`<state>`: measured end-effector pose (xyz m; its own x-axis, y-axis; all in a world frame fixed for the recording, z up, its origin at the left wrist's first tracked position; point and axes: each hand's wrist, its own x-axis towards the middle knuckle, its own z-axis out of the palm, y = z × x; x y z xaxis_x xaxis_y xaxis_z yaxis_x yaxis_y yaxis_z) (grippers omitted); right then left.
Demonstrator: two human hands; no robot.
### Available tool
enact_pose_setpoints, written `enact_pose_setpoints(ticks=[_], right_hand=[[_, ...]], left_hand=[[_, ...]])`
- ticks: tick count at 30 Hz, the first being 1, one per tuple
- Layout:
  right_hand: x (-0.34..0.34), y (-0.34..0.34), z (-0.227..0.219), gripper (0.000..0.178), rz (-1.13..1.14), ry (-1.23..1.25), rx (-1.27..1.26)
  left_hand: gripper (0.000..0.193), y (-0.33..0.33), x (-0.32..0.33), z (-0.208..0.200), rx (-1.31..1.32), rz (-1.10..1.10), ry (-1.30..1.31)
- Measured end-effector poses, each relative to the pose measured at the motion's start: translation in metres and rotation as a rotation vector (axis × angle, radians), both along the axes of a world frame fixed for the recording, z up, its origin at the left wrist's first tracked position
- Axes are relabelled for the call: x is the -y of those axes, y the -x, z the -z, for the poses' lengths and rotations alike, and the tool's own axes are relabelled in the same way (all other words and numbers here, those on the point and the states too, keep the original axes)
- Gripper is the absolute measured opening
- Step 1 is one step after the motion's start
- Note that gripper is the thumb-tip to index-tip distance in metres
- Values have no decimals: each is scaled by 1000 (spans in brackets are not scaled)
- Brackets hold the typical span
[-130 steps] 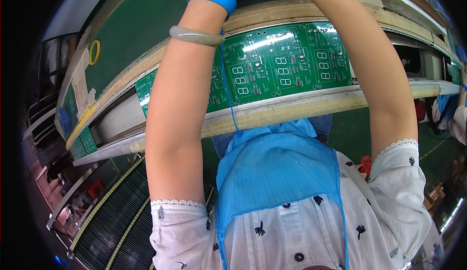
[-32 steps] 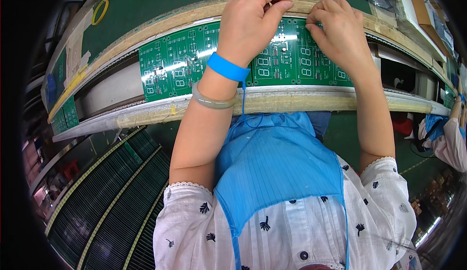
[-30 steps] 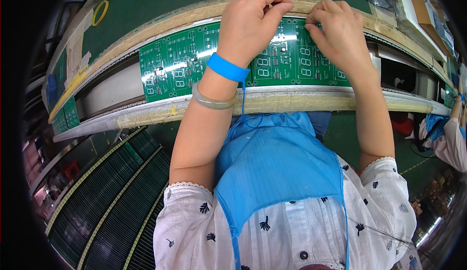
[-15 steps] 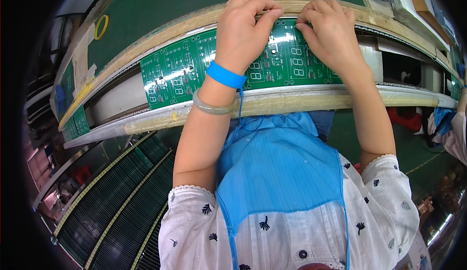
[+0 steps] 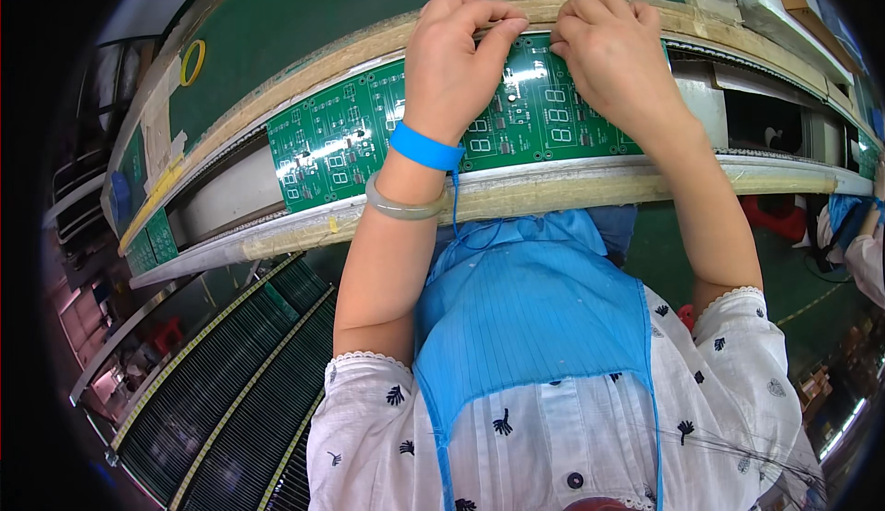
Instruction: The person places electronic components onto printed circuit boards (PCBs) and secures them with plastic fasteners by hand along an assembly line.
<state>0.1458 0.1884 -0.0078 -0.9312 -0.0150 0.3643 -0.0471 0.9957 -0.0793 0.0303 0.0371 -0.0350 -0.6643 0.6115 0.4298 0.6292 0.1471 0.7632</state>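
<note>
A long green circuit board panel (image 5: pixel 525 115) with repeated white outlines of digit displays lies between the two rails. Over its far edge, my left hand (image 5: pixel 454 61) is closed, thumb and forefinger pinched together. Close by on the right, my right hand (image 5: pixel 616 61) is also closed, its fingers curled down at the same edge. Whatever the fingertips hold is hidden or too small to make out. A blue wrist strap (image 5: pixel 426 148) with a thin blue cord circles my left wrist, above a pale bangle (image 5: pixel 404 201).
The near rail (image 5: pixel 553 177) and taped far rail (image 5: pixel 323 61) border the panel. A yellow tape ring (image 5: pixel 192 63) rests on the green surface at far left. Below left stands a slotted black rack (image 5: pixel 217 391). Another person's arm (image 5: pixel 868 258) shows at the right edge.
Both hands have shifted slightly left along the panel's far edge. My right hand has turned a little, its fingers curled closer in. The panel stays between the rails.
</note>
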Motion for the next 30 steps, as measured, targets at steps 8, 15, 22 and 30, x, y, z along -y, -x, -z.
enact_pose_setpoints(ticks=[8,15,22,30], right_hand=[[3,1,1,7,54,-6,24],[6,5,-2,9,110,14,130],[-8,2,-10,13,84,112,80],[-31,-4,-2,14,117,291,-100]], left_hand=[[10,4,1,1,-16,-16,-56],[10,7,1,7,-97,-23,-121],[9,4,1,11,-104,-19,-66],[8,-1,-9,12,-227,51,100]])
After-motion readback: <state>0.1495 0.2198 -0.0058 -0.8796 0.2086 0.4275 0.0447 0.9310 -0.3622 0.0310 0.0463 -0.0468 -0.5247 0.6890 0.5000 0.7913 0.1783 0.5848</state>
